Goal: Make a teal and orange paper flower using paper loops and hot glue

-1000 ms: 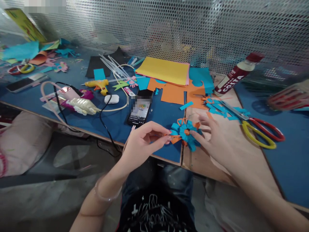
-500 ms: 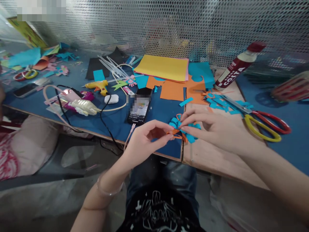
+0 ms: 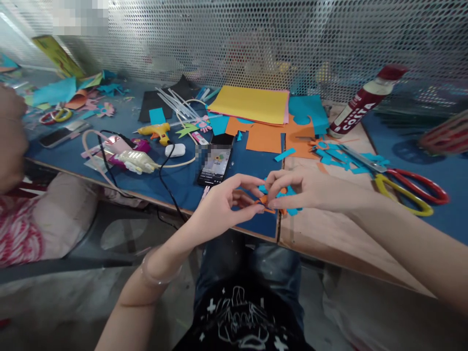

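My left hand [image 3: 234,202] pinches a small orange paper piece [image 3: 262,200] between thumb and fingers. Close against it, my right hand [image 3: 298,190] has its thumb and fingertips closed on the same orange piece, whose exact shape is mostly covered. Cut blue paper pieces [image 3: 292,211] lie on the table under and behind my right hand. Beyond my hands rests a black phone [image 3: 216,165] with a lit screen. Scissors [image 3: 402,183] with red and yellow handles lie right of my right hand, their blades over blue paper scraps [image 3: 334,158].
Yellow paper [image 3: 252,103] and orange sheets [image 3: 265,137] lie at the back near the perforated screen. A Costa bottle [image 3: 361,105] stands at the right. Left are a yellow glue gun [image 3: 155,130], a white earphone case [image 3: 175,150] and cables. Another person's hand [image 3: 10,139] shows at the left edge.
My right hand has moved left, its fingertips now meeting my left hand at the orange piece. The view has shifted slightly, and the other person's hand has come further in at the left.
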The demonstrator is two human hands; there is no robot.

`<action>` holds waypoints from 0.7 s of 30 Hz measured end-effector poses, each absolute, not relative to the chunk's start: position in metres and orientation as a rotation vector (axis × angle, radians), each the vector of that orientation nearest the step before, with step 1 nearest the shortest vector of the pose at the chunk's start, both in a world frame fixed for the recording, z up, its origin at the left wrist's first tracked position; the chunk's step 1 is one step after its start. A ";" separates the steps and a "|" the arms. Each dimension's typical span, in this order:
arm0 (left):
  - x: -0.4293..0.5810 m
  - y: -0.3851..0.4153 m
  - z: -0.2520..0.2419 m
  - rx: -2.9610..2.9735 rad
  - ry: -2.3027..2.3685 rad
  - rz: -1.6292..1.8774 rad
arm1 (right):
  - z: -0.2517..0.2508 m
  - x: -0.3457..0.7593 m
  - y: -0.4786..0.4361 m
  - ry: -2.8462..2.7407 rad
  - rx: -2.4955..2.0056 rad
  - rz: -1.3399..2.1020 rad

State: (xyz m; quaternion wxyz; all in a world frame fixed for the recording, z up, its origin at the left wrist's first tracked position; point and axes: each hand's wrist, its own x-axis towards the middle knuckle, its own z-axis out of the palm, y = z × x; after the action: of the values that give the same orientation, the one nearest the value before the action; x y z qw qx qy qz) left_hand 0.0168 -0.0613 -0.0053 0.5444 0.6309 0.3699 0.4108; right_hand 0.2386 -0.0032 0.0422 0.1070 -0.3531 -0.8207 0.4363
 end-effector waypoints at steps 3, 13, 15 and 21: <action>0.016 -0.061 -0.006 1.520 0.875 0.966 | 0.038 0.237 -0.004 -2.396 -0.996 1.304; 0.017 -0.060 -0.006 1.556 0.880 0.990 | 0.033 0.238 -0.006 -2.336 -0.997 1.378; 0.017 -0.060 -0.008 1.558 0.894 1.006 | 0.032 0.237 -0.009 -2.274 -1.014 1.397; 0.019 -0.061 -0.007 1.577 0.910 1.022 | 0.026 0.236 -0.014 -2.166 -1.031 1.406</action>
State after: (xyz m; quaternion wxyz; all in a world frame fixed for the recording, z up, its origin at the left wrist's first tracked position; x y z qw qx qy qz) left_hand 0.0187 -0.0609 -0.0072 0.5026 0.6529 0.3769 0.4231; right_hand 0.2358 -0.0145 0.0265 0.1794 -0.3648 -0.7663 0.4975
